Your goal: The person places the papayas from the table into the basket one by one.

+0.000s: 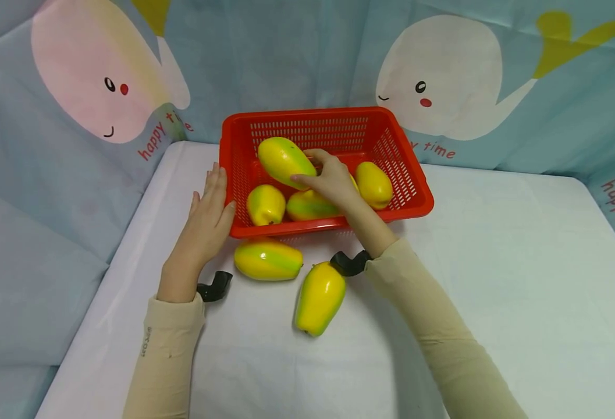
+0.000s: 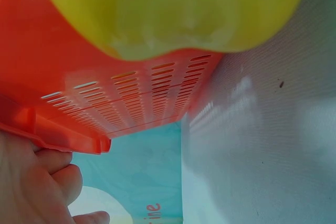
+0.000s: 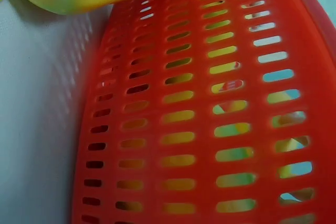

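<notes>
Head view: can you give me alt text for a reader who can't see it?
The right hand holds a yellow-green fruit in or just above a red basket with more fruits inside, while the left hand rests against the basket's left rim. Two other fruits lie on the white table, on the basket's near side.

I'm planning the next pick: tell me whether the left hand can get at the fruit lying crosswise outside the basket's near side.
Probably yes: the left hand rests against the basket, holding no fruit, and the fruit lies close by on the table; only the basket's corner seems in the way.
</notes>
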Available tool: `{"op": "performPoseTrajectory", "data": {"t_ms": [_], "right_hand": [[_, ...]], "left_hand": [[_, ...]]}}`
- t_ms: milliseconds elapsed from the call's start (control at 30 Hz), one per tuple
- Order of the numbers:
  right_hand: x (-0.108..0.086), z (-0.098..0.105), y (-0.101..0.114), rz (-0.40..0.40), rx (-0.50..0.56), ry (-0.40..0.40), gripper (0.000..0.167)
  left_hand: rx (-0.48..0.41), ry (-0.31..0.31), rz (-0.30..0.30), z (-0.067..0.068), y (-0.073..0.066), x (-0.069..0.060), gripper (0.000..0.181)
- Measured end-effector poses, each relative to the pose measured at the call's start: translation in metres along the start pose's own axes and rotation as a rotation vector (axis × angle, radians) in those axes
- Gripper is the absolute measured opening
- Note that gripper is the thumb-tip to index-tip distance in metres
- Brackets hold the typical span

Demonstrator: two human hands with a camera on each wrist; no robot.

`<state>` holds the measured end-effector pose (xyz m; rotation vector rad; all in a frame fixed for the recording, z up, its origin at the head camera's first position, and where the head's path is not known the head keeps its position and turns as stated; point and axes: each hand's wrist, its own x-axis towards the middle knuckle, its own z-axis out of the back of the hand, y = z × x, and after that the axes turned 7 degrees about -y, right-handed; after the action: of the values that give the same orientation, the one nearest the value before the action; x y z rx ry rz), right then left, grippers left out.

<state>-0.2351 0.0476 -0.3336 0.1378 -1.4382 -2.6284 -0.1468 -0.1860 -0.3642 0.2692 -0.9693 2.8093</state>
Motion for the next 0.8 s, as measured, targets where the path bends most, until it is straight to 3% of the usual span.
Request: {"op": "performPoseTrajectory", "data": {"t_ms": [100, 333, 633, 800], "right_hand": [[-0.0003, -0.0012, 0.0006, 0.012, -0.073, -0.004, 0.063], [-0.0004, -0.0027, -0.0013, 0.046, -0.138, 0.052, 0.058], [-0.0006, -0.0039, -0.0005, 0.074, -0.148, 0.071, 0.057], [-0.0017, -0.0025, -0.0005, 0.074, -0.098, 0.078, 0.052]], "left_hand": [[-0.003, 0.001, 0.001, -0.0002, 0.0008, -0.0001, 0.063], [-0.003, -0.002, -0.003, -0.0013, 0.0017, 0.0, 0.063], [0.0, 0.0, -0.001, 0.0004, 0.0017, -0.0011, 0.063], [-0.007, -0.001, -0.002, -0.0004, 0.0015, -0.0004, 0.063]]}}
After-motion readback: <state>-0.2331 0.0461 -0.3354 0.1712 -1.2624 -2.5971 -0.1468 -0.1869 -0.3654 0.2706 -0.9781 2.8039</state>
